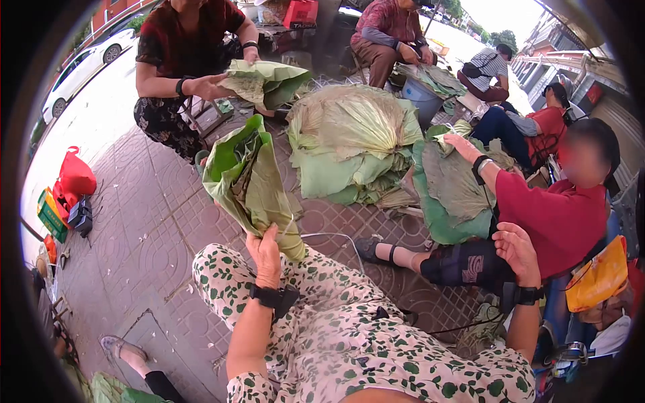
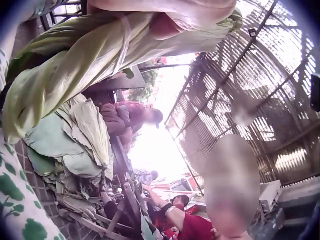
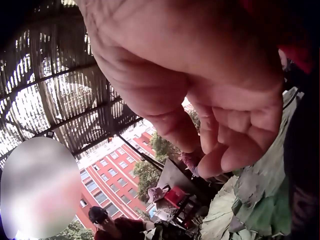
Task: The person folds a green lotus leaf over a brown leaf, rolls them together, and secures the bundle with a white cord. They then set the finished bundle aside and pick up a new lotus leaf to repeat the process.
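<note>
My left hand (image 1: 265, 258) grips the lower end of a folded bundle of large green lotus leaves (image 1: 250, 176), which stands upright and tilted above my lap. In the left wrist view, a pale strip (image 2: 123, 42) crosses the twisted leaf bundle (image 2: 60, 85) beside the hand. My right hand (image 1: 517, 252) is raised on the right, away from the bundle, with its fingers loosely bent. The right wrist view shows the palm and curled fingertips of this hand (image 3: 200, 85) with nothing seen between them.
A big stack of lotus leaves (image 1: 356, 134) stands on the paving ahead. A person in red (image 1: 551, 215) sits close on the right with leaves (image 1: 453, 191). Another person (image 1: 191, 74) opposite holds a leaf (image 1: 265, 82). A white strand (image 1: 336, 235) runs near my knees. Bags (image 1: 77, 171) sit at left.
</note>
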Demonstrator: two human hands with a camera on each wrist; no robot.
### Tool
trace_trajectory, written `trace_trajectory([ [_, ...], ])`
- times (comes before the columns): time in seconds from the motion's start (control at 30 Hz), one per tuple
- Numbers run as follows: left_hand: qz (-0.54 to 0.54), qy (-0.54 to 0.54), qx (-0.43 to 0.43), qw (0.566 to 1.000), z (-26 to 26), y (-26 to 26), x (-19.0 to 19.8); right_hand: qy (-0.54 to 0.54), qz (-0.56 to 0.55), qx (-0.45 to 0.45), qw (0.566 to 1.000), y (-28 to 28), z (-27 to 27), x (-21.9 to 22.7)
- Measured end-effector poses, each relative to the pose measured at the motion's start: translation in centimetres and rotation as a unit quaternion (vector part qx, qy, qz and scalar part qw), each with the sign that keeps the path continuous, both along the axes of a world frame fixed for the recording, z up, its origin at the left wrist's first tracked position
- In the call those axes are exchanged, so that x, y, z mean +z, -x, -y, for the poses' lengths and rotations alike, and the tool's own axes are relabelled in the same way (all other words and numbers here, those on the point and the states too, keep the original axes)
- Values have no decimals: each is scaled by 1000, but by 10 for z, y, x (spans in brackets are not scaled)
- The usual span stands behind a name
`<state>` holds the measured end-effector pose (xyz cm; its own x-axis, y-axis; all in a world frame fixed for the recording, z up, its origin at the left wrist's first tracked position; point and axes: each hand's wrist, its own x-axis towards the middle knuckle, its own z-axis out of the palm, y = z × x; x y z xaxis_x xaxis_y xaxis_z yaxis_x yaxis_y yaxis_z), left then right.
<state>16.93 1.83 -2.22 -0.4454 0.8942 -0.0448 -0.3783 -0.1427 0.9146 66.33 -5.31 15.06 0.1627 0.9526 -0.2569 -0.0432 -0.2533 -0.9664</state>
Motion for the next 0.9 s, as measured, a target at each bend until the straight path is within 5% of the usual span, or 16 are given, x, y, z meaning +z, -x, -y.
trace_trajectory([
  [0.23, -14, 27, 75, 997, 7, 5, 11, -54, 95, -4, 994, -29, 10, 58],
  [0.5, 13, 25, 131, 991, 16, 44, -15, -175, 82, 183, 964, 14, -77, 123],
  [0.73, 96, 65, 156, 981, 70, 47, 29, -277, -2, 380, 883, 174, -156, 152],
  [0.8, 66, -17, 122, 990, 82, 38, 38, -260, -101, 468, 839, 207, -197, 138],
  [0.9, 53, -2, 148, 988, 99, 32, 39, -233, -192, 489, 819, 292, -184, 77],
])
